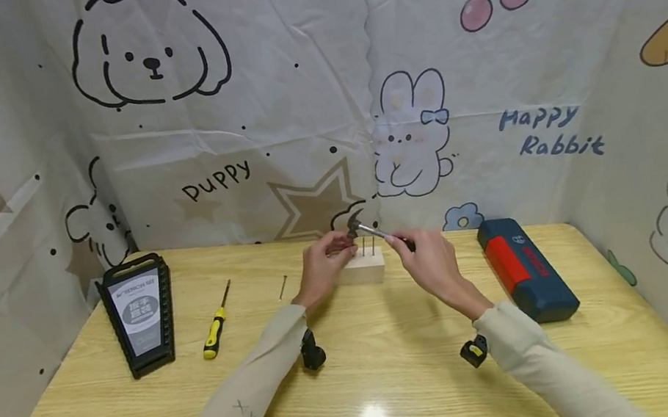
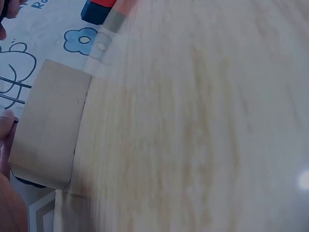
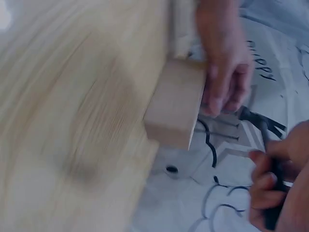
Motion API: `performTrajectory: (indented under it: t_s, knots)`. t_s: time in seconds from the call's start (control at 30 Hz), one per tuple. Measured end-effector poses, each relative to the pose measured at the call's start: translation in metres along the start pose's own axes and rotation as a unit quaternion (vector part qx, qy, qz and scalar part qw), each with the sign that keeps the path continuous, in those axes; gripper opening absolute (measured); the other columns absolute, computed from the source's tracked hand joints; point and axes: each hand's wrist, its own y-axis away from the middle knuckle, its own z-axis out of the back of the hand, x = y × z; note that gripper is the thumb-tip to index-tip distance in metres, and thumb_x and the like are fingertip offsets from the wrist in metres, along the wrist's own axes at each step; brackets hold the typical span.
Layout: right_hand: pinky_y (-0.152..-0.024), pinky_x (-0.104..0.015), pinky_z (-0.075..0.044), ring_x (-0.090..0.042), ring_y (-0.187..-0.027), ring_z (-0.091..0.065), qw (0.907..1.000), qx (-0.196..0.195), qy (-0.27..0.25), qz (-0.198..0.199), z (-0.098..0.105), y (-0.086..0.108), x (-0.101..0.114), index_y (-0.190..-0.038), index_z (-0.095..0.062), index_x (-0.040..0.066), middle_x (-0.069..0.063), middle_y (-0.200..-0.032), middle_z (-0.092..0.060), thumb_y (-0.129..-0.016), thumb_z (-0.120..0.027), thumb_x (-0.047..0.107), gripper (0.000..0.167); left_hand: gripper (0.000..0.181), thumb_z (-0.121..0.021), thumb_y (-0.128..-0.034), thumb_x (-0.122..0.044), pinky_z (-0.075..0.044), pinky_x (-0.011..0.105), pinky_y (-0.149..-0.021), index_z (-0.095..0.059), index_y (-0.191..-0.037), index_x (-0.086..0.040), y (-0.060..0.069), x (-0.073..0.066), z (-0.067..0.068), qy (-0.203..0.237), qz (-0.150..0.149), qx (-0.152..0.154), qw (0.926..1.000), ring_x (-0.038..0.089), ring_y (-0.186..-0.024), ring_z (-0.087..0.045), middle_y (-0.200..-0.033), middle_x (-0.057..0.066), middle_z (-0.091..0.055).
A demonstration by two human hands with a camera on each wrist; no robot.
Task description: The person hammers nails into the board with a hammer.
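Note:
A pale wooden block (image 1: 362, 274) lies toward the back of the table, with thin nails (image 1: 372, 246) standing upright in its top. My left hand (image 1: 322, 268) is at the block's left end. Its thumb and fingers pinch a nail there, mostly hidden behind the fingertips; a short dark piece shows in the left wrist view beside the block (image 2: 50, 125). My right hand (image 1: 432, 260) grips the dark handle of a claw hammer (image 1: 373, 231). The hammer's head (image 3: 247, 115) is just above the left fingertips, close to the pinched nail.
On the left lie a black wrench-set holder (image 1: 139, 313), a yellow-and-black screwdriver (image 1: 215, 334) and a loose nail (image 1: 283, 287). A blue-and-red case (image 1: 527, 269) is on the right. Printed cloth (image 1: 265, 123) hangs behind the wooden table (image 1: 405, 382).

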Motion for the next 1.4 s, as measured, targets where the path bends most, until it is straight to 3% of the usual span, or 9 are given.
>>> performTrajectory:
  t_s: [0.17,0.23,0.47,0.53,0.77,1.0,1.17,1.23,1.4]
  knots:
    - [-0.051,-0.034,-0.038,-0.021,-0.058,-0.054,0.9968,-0.074,0.002,0.031,-0.002,0.003,-0.002,-0.099,-0.077,0.006,-0.007,-0.076,-0.069,-0.106,-0.065,0.023,0.022,0.022,-0.075,-0.0949,0.001,-0.062,0.026,-0.090,-0.070,-0.115,0.008,0.004,0.001,0.001,0.005,0.016,0.007,0.9998,0.033,-0.102,-0.075,-0.110,0.020,-0.076]
    - [-0.052,-0.035,-0.039,-0.023,-0.060,-0.055,0.9955,-0.085,-0.010,0.041,-0.003,0.003,-0.003,-0.100,-0.076,0.006,-0.008,-0.077,-0.069,-0.106,-0.064,0.023,0.022,0.022,-0.074,-0.0949,0.002,-0.062,0.026,-0.090,-0.070,-0.115,0.010,0.005,0.001,0.002,0.010,0.018,0.002,0.9998,0.034,-0.102,-0.074,-0.110,0.020,-0.076]
    - [-0.049,-0.029,-0.031,-0.013,-0.053,-0.045,0.9997,-0.001,0.016,0.017,-0.013,0.008,-0.010,-0.093,-0.077,0.009,0.000,-0.067,-0.062,-0.105,-0.067,0.026,0.023,0.021,-0.075,-0.0940,0.002,-0.062,0.029,-0.089,-0.072,-0.113,0.010,0.004,0.001,0.003,-0.004,0.009,-0.007,0.9999,0.036,-0.102,-0.075,-0.108,0.021,-0.077]
    - [-0.050,-0.029,-0.031,-0.012,-0.053,-0.044,0.9996,-0.006,0.014,0.025,-0.011,0.005,-0.008,-0.094,-0.078,0.009,0.000,-0.067,-0.062,-0.105,-0.068,0.026,0.022,0.020,-0.075,-0.0945,0.002,-0.062,0.030,-0.090,-0.072,-0.113,0.009,0.004,0.001,0.002,-0.009,0.007,-0.007,0.9999,0.036,-0.103,-0.075,-0.109,0.022,-0.077]
    - [-0.054,-0.034,-0.040,-0.020,-0.061,-0.054,0.9923,-0.091,-0.040,0.074,0.006,-0.007,0.002,-0.102,-0.078,0.005,-0.007,-0.077,-0.069,-0.105,-0.067,0.022,0.021,0.020,-0.073,-0.0965,-0.002,-0.061,0.034,-0.095,-0.073,-0.115,0.007,0.004,-0.003,0.001,-0.019,0.022,-0.011,0.9995,0.033,-0.106,-0.074,-0.112,0.022,-0.076]
    - [-0.056,-0.032,-0.043,-0.019,-0.063,-0.059,0.9981,-0.041,0.018,0.043,0.006,0.002,-0.016,-0.104,-0.081,0.006,-0.008,-0.082,-0.076,-0.103,-0.070,0.022,0.020,0.022,-0.073,-0.0970,-0.002,-0.061,0.032,-0.095,-0.073,-0.117,0.006,0.001,-0.005,-0.001,-0.017,0.011,-0.004,0.9998,0.033,-0.107,-0.074,-0.113,0.020,-0.076]
    - [-0.058,-0.041,-0.050,-0.028,-0.066,-0.064,0.9889,-0.134,-0.022,0.059,0.016,-0.003,-0.020,-0.105,-0.080,0.003,-0.012,-0.080,-0.073,-0.103,-0.070,0.021,0.020,0.021,-0.072,-0.0973,-0.001,-0.062,0.034,-0.095,-0.073,-0.117,0.006,0.001,-0.005,-0.001,-0.015,0.010,-0.004,0.9998,0.034,-0.106,-0.074,-0.113,0.022,-0.076]
    - [-0.061,-0.044,-0.053,-0.029,-0.070,-0.066,0.9857,-0.151,-0.032,0.068,0.016,-0.003,-0.021,-0.105,-0.079,0.003,-0.013,-0.082,-0.073,-0.104,-0.069,0.021,0.021,0.021,-0.072,-0.0973,-0.001,-0.062,0.037,-0.094,-0.072,-0.117,0.007,0.001,-0.005,-0.001,-0.012,0.006,-0.005,0.9999,0.035,-0.106,-0.074,-0.113,0.023,-0.076]
    - [-0.054,-0.036,-0.047,-0.022,-0.064,-0.062,0.9951,-0.071,0.025,0.064,0.004,0.008,-0.025,-0.099,-0.080,0.006,-0.008,-0.080,-0.073,-0.103,-0.070,0.022,0.019,0.021,-0.072,-0.0971,-0.001,-0.061,0.044,-0.095,-0.073,-0.116,0.007,0.001,-0.002,-0.003,-0.004,0.001,-0.009,0.9999,0.037,-0.105,-0.074,-0.112,0.024,-0.076]
